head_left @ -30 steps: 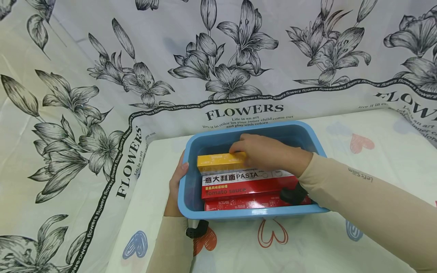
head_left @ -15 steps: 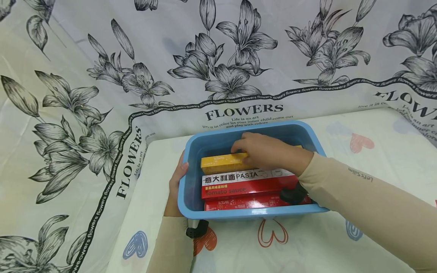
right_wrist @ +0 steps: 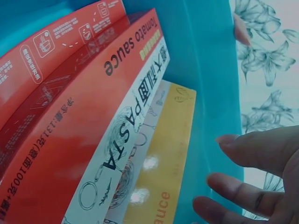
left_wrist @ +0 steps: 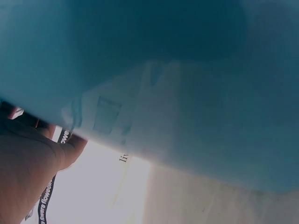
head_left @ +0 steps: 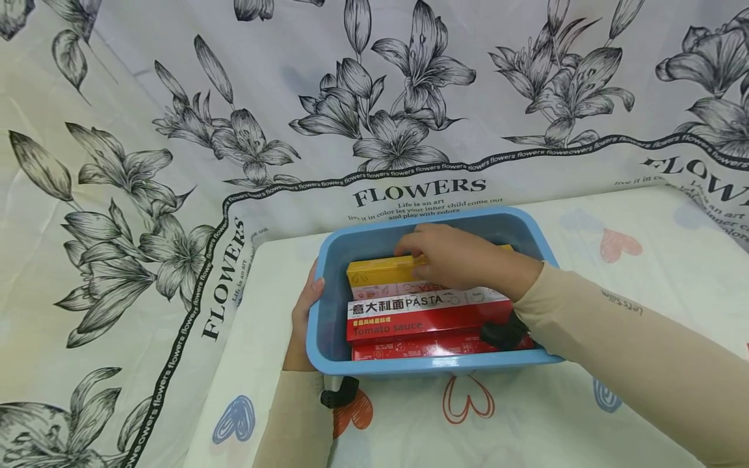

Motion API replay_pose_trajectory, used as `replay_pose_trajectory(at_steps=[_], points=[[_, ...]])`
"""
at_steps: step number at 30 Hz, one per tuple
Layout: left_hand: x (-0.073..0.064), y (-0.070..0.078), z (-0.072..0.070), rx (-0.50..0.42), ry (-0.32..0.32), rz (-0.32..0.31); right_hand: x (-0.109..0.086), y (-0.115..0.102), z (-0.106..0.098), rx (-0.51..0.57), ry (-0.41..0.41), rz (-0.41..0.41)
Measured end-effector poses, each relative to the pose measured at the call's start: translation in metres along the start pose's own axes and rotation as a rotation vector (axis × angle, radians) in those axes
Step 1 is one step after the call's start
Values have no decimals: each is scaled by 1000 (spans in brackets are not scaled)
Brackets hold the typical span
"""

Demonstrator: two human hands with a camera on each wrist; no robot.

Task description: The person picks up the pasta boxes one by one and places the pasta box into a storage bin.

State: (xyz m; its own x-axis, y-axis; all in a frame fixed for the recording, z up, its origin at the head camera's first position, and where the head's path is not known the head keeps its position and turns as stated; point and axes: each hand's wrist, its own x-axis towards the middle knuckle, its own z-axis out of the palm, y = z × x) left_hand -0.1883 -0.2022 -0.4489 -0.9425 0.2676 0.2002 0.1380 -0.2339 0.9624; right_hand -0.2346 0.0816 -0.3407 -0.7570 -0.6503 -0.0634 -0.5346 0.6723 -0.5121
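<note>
A blue plastic basin (head_left: 430, 368) holds several pasta boxes standing side by side. My left hand (head_left: 305, 312) grips its left side, thumb at the rim; its other fingers are mostly hidden behind the wall in the left wrist view. Nearest the front is a red box (head_left: 404, 349), then a red and white pasta box (head_left: 404, 318) marked "Tomato sauce". Behind them stands a yellow and white pasta box (right_wrist: 166, 154). Over that yellow box is my right hand (head_left: 450, 255); in the right wrist view its thumb and fingers are spread, apart from the box.
The basin stands on a white tablecloth (head_left: 409, 429) printed with hearts. A flower-printed cloth (head_left: 328, 149) hangs behind and at the left. A strip of basin floor and the back wall (right_wrist: 212, 116) show beside the yellow box.
The yellow box has shifted right and turned, so its pale printed strip now shows beside the red and white box. My right hand has released it. The left hand keeps its place.
</note>
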Motion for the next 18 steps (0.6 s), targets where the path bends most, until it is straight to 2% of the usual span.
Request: replay_pose_trajectory(at_steps=[4,9,15,18], points=[[0,0,1,-5,5,1,-2,1,-2,34,11,1],[-1,0,-1,31,4,-5,-8,-2,-7,71,26,7],[0,0,-9,50,-10,-12,-14,-3,-11,82,82,-25],[2,1,-15,74,-15,-34,-18,-5,-15,89,113,-31]])
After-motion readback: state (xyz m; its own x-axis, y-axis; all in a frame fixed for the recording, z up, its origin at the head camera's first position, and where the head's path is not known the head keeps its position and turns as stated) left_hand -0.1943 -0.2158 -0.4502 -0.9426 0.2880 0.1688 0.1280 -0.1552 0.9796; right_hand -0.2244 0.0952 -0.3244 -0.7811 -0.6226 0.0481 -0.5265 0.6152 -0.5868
